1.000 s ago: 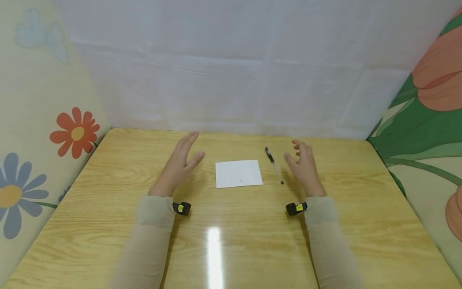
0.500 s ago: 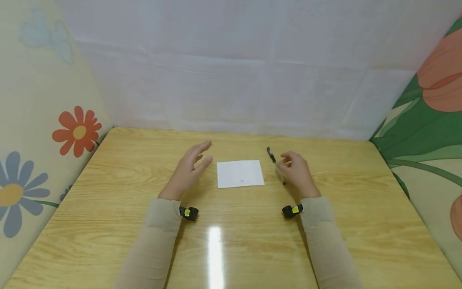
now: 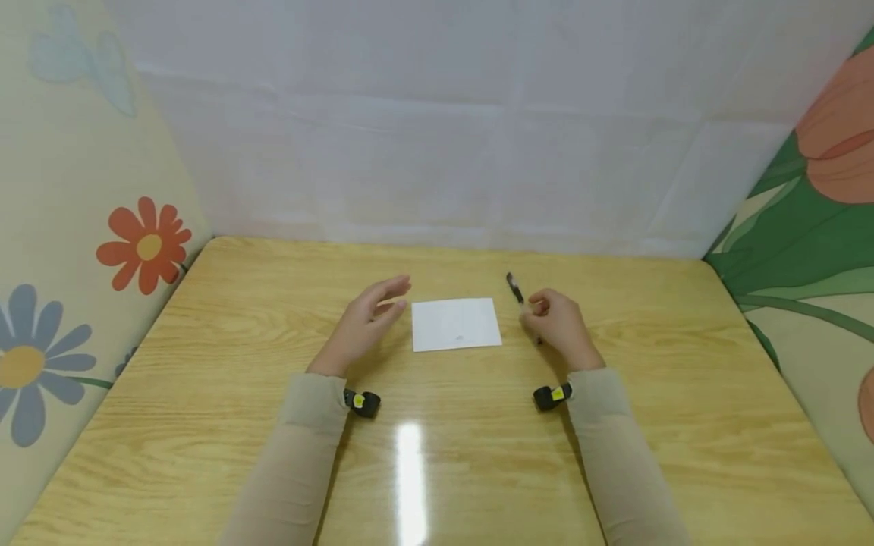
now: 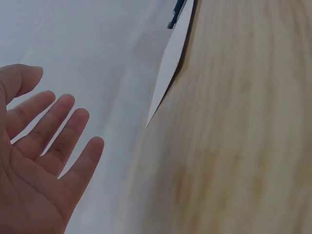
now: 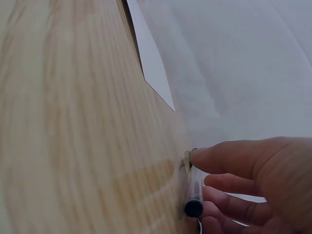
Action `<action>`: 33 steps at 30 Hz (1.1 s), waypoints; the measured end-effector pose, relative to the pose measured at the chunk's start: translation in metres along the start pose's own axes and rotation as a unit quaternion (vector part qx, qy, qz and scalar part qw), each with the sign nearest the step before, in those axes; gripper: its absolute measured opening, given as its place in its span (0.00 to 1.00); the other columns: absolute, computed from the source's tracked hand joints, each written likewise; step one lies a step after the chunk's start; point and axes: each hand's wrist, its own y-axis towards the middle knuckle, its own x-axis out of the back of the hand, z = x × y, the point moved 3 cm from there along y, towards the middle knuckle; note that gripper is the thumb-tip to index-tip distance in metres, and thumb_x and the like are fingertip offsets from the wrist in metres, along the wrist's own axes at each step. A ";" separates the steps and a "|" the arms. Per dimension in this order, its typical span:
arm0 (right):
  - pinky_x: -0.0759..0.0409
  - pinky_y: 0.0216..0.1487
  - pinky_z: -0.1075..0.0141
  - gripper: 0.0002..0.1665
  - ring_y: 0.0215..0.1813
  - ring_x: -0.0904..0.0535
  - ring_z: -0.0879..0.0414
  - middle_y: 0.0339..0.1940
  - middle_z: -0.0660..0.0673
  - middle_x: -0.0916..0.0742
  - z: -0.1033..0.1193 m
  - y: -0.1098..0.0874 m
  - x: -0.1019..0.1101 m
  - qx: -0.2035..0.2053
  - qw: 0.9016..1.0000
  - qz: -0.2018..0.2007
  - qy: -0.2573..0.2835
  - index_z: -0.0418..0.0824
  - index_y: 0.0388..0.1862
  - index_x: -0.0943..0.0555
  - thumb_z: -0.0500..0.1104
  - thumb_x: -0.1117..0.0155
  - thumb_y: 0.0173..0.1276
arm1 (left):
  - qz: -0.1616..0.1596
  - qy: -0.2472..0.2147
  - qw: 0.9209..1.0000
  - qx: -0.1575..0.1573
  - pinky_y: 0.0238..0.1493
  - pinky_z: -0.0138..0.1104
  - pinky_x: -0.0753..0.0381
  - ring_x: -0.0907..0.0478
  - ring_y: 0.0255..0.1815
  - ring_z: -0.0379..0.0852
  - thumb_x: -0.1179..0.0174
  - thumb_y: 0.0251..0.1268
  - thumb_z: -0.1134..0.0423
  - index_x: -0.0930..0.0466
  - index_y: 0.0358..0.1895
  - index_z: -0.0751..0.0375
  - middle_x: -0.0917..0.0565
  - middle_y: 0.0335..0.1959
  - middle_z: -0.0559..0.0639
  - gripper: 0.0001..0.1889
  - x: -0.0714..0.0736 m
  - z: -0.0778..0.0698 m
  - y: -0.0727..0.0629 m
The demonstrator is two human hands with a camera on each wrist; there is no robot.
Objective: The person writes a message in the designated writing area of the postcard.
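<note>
A white sheet of paper (image 3: 456, 322) lies flat on the wooden table, with a small grey mark near its front edge. My left hand (image 3: 363, 324) hovers at the paper's left side, fingers spread and holding nothing; its loosely bent fingers (image 4: 70, 126) show in the left wrist view. To the right of the paper is a clear-barrelled pen (image 3: 514, 288) with a black cap pointing away from me. My right hand (image 3: 558, 324) pinches the pen's barrel (image 5: 195, 187) between thumb and fingers, close over the table, hiding part of the barrel in the head view.
The wooden table (image 3: 205, 394) ends at a white cloth backdrop (image 3: 437, 167) behind. Flower-patterned panels stand on the left (image 3: 146, 152) and right (image 3: 812, 250). A black wrist camera (image 3: 365, 403) sits at each cuff.
My right hand has moved left onto the pen, its fingers closing round the barrel. The left hand has come nearer the paper from the left. Paper and pen lie about where they were.
</note>
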 end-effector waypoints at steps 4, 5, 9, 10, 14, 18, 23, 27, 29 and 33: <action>0.21 0.46 0.54 0.23 0.44 0.21 0.46 0.42 0.38 0.16 -0.001 0.000 0.000 0.001 1.000 -0.002 -0.007 0.30 0.60 0.21 0.40 0.33 0.70 | 0.011 -0.012 1.000 0.010 0.72 0.50 0.33 0.32 0.72 0.57 0.48 0.81 0.62 0.36 0.75 0.67 0.29 0.71 0.64 0.26 -0.002 0.002 0.001; 0.21 0.45 0.55 0.22 0.43 0.21 0.46 0.41 0.38 0.16 -0.001 0.001 0.001 0.002 1.000 -0.004 -0.009 0.30 0.59 0.21 0.40 0.33 0.70 | 0.014 -0.016 1.000 0.012 0.72 0.50 0.33 0.32 0.72 0.57 0.48 0.81 0.62 0.37 0.75 0.67 0.29 0.71 0.64 0.26 -0.003 0.003 0.001; 0.21 0.44 0.55 0.20 0.42 0.21 0.46 0.40 0.38 0.15 0.000 0.001 0.001 0.012 1.000 -0.011 -0.013 0.30 0.56 0.20 0.39 0.32 0.69 | 0.019 -0.034 0.999 0.026 0.73 0.50 0.33 0.30 0.70 0.58 0.48 0.80 0.65 0.36 0.75 0.67 0.27 0.69 0.65 0.25 -0.005 0.004 0.002; 0.21 0.44 0.55 0.20 0.42 0.20 0.46 0.39 0.38 0.15 0.000 0.001 0.001 0.015 1.000 -0.014 -0.015 0.30 0.55 0.19 0.39 0.32 0.69 | 0.021 -0.039 0.999 0.030 0.73 0.51 0.33 0.30 0.70 0.59 0.48 0.80 0.65 0.36 0.75 0.67 0.27 0.69 0.65 0.25 -0.006 0.005 0.003; 0.20 0.44 0.55 0.18 0.42 0.19 0.46 0.39 0.37 0.14 0.000 0.001 0.001 0.021 0.999 -0.017 -0.019 0.30 0.53 0.18 0.40 0.32 0.68 | 0.022 -0.053 0.997 0.046 0.72 0.50 0.33 0.28 0.68 0.59 0.47 0.79 0.66 0.35 0.74 0.67 0.25 0.67 0.65 0.24 -0.008 0.010 0.002; 0.21 0.43 0.56 0.17 0.41 0.20 0.47 0.39 0.38 0.14 0.000 -0.001 0.000 0.019 0.999 -0.015 -0.022 0.30 0.51 0.18 0.40 0.32 0.69 | 0.023 -0.058 0.997 0.053 0.71 0.49 0.31 0.27 0.67 0.57 0.46 0.79 0.64 0.34 0.74 0.67 0.24 0.67 0.64 0.25 -0.009 0.013 0.001; 0.21 0.41 0.57 0.16 0.39 0.21 0.48 0.38 0.39 0.15 -0.001 0.001 0.000 0.013 1.000 -0.010 -0.022 0.30 0.52 0.18 0.40 0.33 0.70 | 0.024 -0.069 0.996 0.058 0.71 0.49 0.31 0.25 0.67 0.57 0.45 0.79 0.63 0.33 0.74 0.66 0.24 0.66 0.63 0.25 -0.009 0.016 -0.001; 0.21 0.40 0.59 0.14 0.38 0.21 0.48 0.37 0.39 0.15 -0.002 0.002 -0.001 0.019 0.999 -0.014 -0.022 0.30 0.49 0.17 0.38 0.35 0.69 | 0.024 -0.076 0.995 0.060 0.70 0.48 0.30 0.25 0.66 0.58 0.45 0.79 0.62 0.33 0.73 0.66 0.23 0.66 0.63 0.25 -0.009 0.018 -0.002; 0.21 0.40 0.59 0.13 0.38 0.21 0.48 0.36 0.39 0.15 -0.002 0.001 -0.001 0.021 0.999 -0.014 -0.022 0.30 0.48 0.17 0.37 0.35 0.68 | 0.024 -0.080 0.995 0.060 0.70 0.47 0.30 0.24 0.66 0.58 0.45 0.79 0.63 0.33 0.73 0.67 0.22 0.65 0.63 0.25 -0.009 0.019 -0.003; 0.21 0.39 0.59 0.13 0.37 0.21 0.49 0.36 0.39 0.15 -0.001 0.000 0.000 0.019 1.000 -0.012 -0.021 0.30 0.48 0.17 0.36 0.36 0.68 | 0.022 -0.092 0.993 0.066 0.69 0.42 0.28 0.24 0.66 0.57 0.46 0.79 0.63 0.32 0.73 0.67 0.22 0.65 0.63 0.24 -0.009 0.022 -0.004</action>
